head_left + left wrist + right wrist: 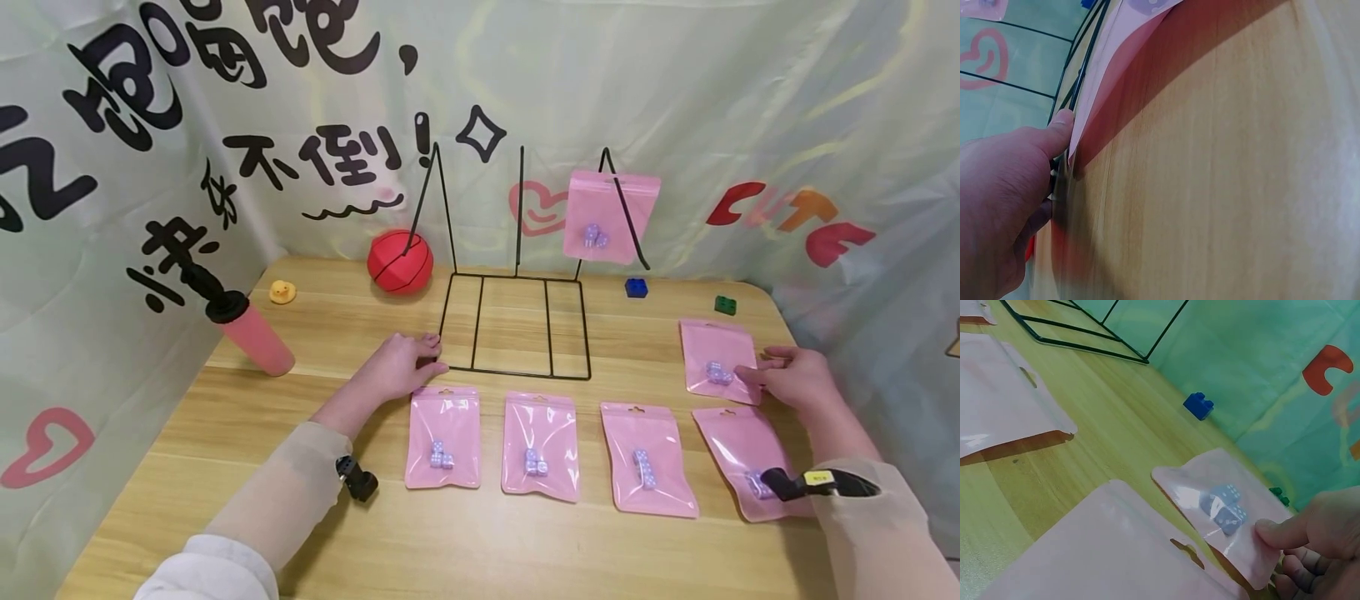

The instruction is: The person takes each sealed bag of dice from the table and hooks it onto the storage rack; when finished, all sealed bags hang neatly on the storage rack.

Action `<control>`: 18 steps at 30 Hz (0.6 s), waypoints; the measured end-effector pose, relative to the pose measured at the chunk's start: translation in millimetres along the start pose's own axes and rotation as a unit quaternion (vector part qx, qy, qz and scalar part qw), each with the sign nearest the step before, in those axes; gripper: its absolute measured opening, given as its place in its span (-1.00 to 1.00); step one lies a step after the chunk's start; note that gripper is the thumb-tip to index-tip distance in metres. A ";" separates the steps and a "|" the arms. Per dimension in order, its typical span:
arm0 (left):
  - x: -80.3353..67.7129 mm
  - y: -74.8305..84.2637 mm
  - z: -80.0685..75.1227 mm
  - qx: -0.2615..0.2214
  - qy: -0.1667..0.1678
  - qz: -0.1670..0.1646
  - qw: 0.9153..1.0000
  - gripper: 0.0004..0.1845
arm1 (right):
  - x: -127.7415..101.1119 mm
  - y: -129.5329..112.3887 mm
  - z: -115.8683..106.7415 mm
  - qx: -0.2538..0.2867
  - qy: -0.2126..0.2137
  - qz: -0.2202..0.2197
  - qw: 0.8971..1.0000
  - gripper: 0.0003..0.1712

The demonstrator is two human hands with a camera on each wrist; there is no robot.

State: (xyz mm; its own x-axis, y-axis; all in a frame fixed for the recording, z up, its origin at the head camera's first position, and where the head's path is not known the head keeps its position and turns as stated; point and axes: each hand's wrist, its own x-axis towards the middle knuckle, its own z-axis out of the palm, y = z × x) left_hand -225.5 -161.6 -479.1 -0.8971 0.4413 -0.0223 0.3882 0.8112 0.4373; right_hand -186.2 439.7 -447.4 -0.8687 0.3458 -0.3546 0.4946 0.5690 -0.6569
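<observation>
Pink pouch (pixel 716 360) edge pinched by right hand (pixel 795 379), left hand (pixel 397 367) curled fingers gripping wire rack (pixel 513 325) corner

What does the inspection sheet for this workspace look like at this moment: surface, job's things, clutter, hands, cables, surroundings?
Surface: wooden table, bare wood between items.
Job's things: black wire rack with one pink pouch hung on it; upper right pouch and four more lying flat in front.
Clutter: red ball, pink pump, yellow duck, blue brick, green brick.
Hands: left hand holds the rack's front corner; right hand pinches the upper right pouch's edge.
Cables: nothing seen.
Surroundings: printed backdrop behind and at both sides.
</observation>
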 end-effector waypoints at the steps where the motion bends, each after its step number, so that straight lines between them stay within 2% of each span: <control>1: 0.0 0.0 0.2 -0.001 -0.001 0.000 1.000 -0.44 | 0.1 0.1 0.0 0.001 0.000 -0.002 1.000 0.02; 6: 0.1 -0.5 0.5 -0.003 -0.001 -0.002 1.000 -0.43 | -1.3 -0.2 -0.3 0.008 -0.015 -0.012 1.000 -0.10; 10: 0.1 0.1 0.0 0.000 -0.001 -0.002 1.000 -0.44 | -4.0 -2.0 -1.5 0.009 -0.024 -0.026 0.999 -0.10; 18: -0.5 1.7 -0.3 0.000 -0.001 -0.006 1.000 -0.44 | -10.8 -9.3 -1.8 -0.012 -0.009 -0.088 0.996 -0.23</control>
State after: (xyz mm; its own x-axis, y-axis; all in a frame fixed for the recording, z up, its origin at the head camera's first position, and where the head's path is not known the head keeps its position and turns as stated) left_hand -224.4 -160.6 -478.1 -0.9016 0.4317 -0.0289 0.3772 0.8170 0.4362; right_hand -181.4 432.0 -436.3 -0.9421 0.2261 -0.2476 0.3353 0.6368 -0.6943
